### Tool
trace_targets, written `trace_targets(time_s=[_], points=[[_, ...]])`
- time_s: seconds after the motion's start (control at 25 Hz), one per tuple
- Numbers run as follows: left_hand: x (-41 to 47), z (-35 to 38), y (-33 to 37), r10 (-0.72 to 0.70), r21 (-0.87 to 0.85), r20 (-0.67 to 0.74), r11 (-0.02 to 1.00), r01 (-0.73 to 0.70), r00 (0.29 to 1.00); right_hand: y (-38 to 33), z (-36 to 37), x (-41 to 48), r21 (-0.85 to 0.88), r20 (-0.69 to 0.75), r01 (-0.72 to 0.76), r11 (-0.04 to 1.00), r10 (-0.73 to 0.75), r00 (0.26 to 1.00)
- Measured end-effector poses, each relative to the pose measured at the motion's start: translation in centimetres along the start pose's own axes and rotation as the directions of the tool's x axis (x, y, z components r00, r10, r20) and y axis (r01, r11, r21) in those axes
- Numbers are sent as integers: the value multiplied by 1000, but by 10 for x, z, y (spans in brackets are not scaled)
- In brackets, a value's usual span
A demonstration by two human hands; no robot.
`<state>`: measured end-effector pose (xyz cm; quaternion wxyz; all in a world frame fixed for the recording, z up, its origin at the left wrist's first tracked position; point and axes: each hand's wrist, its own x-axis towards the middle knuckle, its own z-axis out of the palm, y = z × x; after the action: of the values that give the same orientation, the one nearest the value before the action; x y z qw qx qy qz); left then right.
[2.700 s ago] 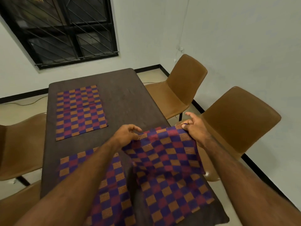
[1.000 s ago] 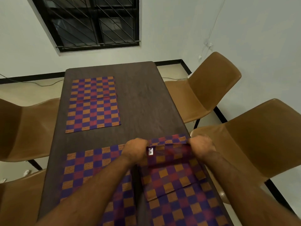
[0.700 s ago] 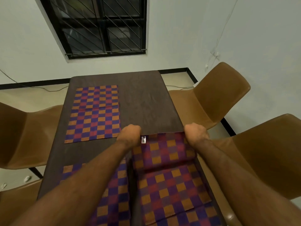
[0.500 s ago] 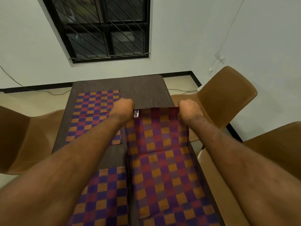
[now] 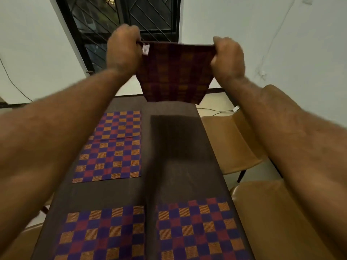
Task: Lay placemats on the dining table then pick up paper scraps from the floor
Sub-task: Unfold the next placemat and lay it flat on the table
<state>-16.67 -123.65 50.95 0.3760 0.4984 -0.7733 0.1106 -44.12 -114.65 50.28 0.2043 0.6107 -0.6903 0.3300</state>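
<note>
Left hand, right hand at placemat corners

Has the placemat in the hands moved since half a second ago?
Yes. The held placemat has lifted off the table and gone forward: it now hangs from the left hand and right hand above the table's far end, before the window.

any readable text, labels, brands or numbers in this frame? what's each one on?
White tag at the top corner of the held placemat, beside the left hand: too small and blurred to read.
No other text, number or sign is visible in the frame.
</note>
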Motion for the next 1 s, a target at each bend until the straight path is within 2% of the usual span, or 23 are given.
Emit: trace_targets(time_s=[0.12, 0.2, 0.28, 0.36, 0.52, 0.64, 0.72, 0.88, 1.0], points=[[-62, 31, -5, -2, -58, 86, 998, 7, 996, 15, 36, -56, 127, 54, 13, 992, -20, 998], [-114, 57, -11, -50, -96, 198, 993, 70, 979, 25, 62, -103, 190, 216, -44, 981, 2, 976], [-166, 82, -16, -88, -99, 327, 987, 127, 941, 41, 91, -147, 164, 387, -84, 983, 14, 922], [-218, 103, -18, -104, -97, 464, 981, 167, 880, 54, 119, -187, 101, 523, -116, 988, 47, 851], [-295, 130, -14, -152, -71, 724, 954, 292, 673, 68, 150, -253, 56, 773, -93, 994, 16, 635], [-327, 138, -7, -126, -67, 798, 954, 294, 590, 72, 155, -280, 37, 819, -168, 985, 66, 570], [-340, 139, -4, -110, -76, 815, 953, 294, 568, 76, 152, -289, 54, 818, -221, 974, 84, 569], [-360, 140, 0, -88, -87, 839, 953, 291, 537, 81, 145, -304, 65, 778, -207, 976, 81, 623], [-367, 138, 2, -70, -106, 844, 950, 293, 532, 86, 149, -313, 37, 787, -232, 972, 115, 606]])
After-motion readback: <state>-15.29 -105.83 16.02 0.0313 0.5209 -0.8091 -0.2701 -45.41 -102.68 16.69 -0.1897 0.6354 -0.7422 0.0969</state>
